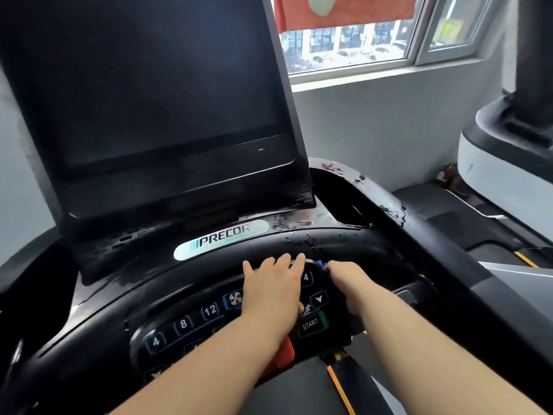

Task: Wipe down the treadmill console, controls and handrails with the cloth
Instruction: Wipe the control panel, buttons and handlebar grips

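Pressing the left hand [270,290] flat, fingers straight, on the control panel [182,324] among four numbered keys, with the right hand [348,283] just beside it, not touching, curled round the cloth [322,262], seen only as a blue sliver at the fingertips.

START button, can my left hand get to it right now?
Probably yes. The START button sits uncovered just beside the left hand, which lies flat on the keypad; nothing stands between them.
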`<state>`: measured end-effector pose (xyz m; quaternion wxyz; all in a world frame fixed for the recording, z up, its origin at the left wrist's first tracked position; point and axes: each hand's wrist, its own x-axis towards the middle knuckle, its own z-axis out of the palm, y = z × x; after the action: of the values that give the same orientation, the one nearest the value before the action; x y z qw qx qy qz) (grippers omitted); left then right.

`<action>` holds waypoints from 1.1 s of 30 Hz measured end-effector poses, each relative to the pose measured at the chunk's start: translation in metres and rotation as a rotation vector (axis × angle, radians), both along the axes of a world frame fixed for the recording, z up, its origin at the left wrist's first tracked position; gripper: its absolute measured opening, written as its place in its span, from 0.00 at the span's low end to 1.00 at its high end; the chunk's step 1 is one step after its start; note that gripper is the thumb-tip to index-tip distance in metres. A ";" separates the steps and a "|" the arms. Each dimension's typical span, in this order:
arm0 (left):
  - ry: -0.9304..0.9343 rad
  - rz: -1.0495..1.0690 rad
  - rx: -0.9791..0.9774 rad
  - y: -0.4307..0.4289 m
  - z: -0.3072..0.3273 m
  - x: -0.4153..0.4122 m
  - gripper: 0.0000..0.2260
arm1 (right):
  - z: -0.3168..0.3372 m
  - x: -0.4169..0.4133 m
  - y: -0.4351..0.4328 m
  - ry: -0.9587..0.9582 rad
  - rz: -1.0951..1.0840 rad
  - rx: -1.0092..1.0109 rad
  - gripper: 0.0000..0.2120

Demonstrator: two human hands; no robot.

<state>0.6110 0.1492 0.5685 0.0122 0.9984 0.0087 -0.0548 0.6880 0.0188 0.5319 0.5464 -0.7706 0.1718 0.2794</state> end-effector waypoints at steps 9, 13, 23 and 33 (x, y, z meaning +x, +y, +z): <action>0.012 0.001 -0.023 0.000 -0.002 0.001 0.40 | 0.012 -0.019 -0.012 -0.174 0.012 0.149 0.13; 0.019 -0.008 -0.016 0.000 -0.001 0.002 0.39 | 0.003 0.002 0.004 -0.198 -0.022 -0.003 0.07; 0.035 -0.011 -0.028 0.000 0.001 0.002 0.39 | 0.015 -0.031 -0.016 -0.402 0.000 -0.154 0.10; 0.022 -0.027 -0.019 -0.001 0.001 0.001 0.39 | 0.004 0.007 -0.007 -0.168 0.228 -0.177 0.08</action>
<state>0.6122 0.1478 0.5692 0.0207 0.9976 -0.0052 -0.0663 0.6951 0.0113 0.5363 0.4538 -0.8508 0.0610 0.2579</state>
